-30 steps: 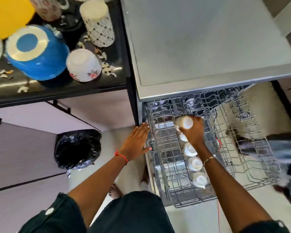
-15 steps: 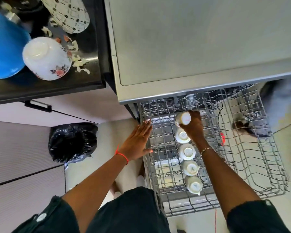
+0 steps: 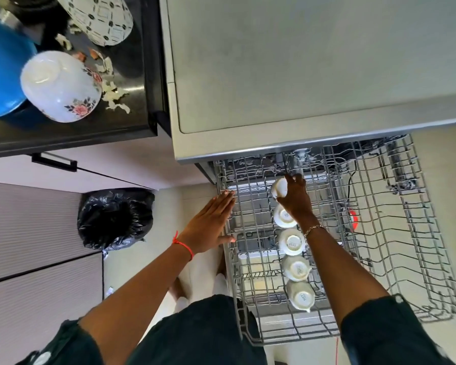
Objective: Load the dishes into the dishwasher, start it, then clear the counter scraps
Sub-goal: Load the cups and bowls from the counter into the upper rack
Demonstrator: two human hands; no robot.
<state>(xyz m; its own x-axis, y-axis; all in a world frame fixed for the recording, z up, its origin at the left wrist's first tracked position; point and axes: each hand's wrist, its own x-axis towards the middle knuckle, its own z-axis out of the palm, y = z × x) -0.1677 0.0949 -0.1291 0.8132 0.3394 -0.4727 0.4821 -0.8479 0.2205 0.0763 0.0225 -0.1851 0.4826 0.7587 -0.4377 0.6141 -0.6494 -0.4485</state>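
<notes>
The wire dishwasher rack (image 3: 406,259) is pulled out below the steel dishwasher top (image 3: 300,75). My right hand (image 3: 296,198) grips a small white cup (image 3: 279,187) at the far end of a row of several upside-down white cups (image 3: 291,241) standing in the rack. My left hand (image 3: 211,225) lies flat with straight fingers against the rack's left edge. On the black counter (image 3: 132,122) at upper left sit a white floral bowl (image 3: 59,86) turned over, a blue bowl (image 3: 0,69), a patterned cup (image 3: 103,19) and pale scraps (image 3: 111,93).
A bin lined with a black bag (image 3: 115,218) stands on the floor left of the rack. Cabinet fronts with a dark handle (image 3: 54,162) run under the counter. A red object (image 3: 352,219) shows through the rack wires. The right half of the rack holds only wire tines.
The camera has dipped and shifted, so the counter dishes moved up and left in view. My right hand has tilted the cup further toward the rack's back; my left hand stays on the rack edge.
</notes>
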